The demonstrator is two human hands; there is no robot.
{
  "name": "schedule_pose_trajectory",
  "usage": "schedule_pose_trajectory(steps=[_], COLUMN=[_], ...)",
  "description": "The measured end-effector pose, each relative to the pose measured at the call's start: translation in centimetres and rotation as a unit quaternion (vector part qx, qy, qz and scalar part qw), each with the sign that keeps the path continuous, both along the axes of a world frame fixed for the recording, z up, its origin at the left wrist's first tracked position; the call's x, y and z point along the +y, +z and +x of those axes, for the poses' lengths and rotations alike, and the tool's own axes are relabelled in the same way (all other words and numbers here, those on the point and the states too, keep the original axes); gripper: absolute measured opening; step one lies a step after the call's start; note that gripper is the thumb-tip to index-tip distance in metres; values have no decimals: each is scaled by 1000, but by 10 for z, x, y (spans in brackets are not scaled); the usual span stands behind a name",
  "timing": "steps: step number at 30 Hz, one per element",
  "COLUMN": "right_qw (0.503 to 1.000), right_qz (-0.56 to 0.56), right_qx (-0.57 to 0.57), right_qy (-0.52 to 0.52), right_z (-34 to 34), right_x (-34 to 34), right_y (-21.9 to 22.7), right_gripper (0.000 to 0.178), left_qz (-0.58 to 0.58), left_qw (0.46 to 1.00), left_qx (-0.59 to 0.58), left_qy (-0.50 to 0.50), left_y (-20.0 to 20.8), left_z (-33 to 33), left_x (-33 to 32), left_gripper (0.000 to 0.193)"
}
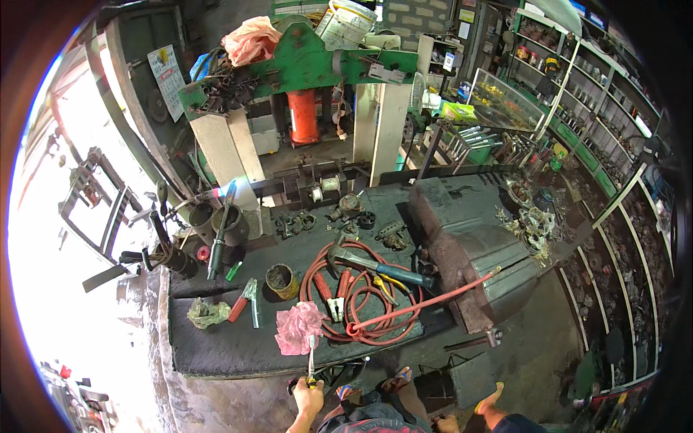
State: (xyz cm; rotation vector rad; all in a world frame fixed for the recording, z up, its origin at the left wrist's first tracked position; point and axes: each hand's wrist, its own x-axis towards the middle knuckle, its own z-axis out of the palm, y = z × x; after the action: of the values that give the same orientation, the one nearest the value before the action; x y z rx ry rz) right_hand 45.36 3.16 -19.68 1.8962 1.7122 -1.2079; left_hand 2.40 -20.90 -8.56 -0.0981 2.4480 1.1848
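Note:
My left hand is closed around the handle of a slim metal tool with yellow-and-black grips, whose exact kind I cannot make out. Its pale tip points up, against or just in front of a crumpled pink cloth at the bench's front edge. What looks to be my right hand shows partly at the lower edge, low beside my leg; its fingers are unclear. Beyond the cloth lie a coiled red hose, a blue-handled hammer, red-handled pliers and a grimy yellow tin.
A dark workbench carries a large bench vise on the right. A green press frame with a red cylinder stands behind. Tool cups are at left; shelves line the right. Another person's foot is at lower right.

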Motion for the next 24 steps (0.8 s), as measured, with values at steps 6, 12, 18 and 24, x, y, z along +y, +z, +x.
schedule_pose_trajectory(steps=[6,12,18,24], right_qw=[998,999,987,979], right_qz=[-43,41,103,141], right_qx=[15,-4,85,6], right_qy=[39,-19,91,145], right_z=[18,-36,-79,-69], right_x=[9,43,58,53], right_y=[-15,12,43,22], right_gripper=[36,43,37,43], left_qz=[-14,-35,-68,-29], left_qw=[999,998,996,999], left_qx=[32,44,36,16], left_qy=[15,-25,-50,-11], left_y=[-11,-5,10,6], left_z=[9,1,-5,2], left_x=[9,0,-1,4], left_gripper=[29,32,30,33])
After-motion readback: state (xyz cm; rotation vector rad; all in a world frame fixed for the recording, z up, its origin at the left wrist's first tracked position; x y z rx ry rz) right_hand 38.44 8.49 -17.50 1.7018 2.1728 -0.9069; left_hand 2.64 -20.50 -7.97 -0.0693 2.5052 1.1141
